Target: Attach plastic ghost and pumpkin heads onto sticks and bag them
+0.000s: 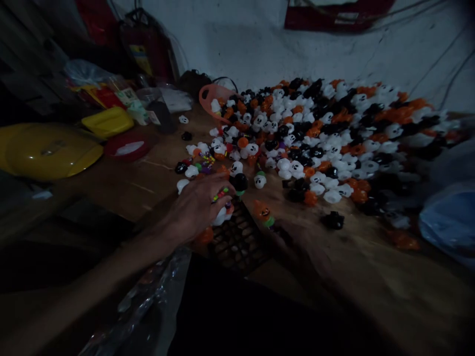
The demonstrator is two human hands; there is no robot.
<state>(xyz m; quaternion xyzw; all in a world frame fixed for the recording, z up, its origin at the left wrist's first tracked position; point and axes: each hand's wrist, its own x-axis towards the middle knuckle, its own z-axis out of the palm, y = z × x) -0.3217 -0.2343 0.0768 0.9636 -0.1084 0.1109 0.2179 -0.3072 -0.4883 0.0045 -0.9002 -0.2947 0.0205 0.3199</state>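
Two hands at a wooden desk [371, 277], head view. Left hand [195, 207] curled over a white ghost figure [221, 216] beside a black grid tray [237, 240]. Right hand [297, 242] dim, holding an orange pumpkin figure [263, 212]. Heap of ghost, pumpkin and black figures [326, 138] beyond; yellow lid [48, 151] far left.

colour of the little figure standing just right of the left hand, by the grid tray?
Orange pumpkin figure with a dark face, on a green base; head view, dim.
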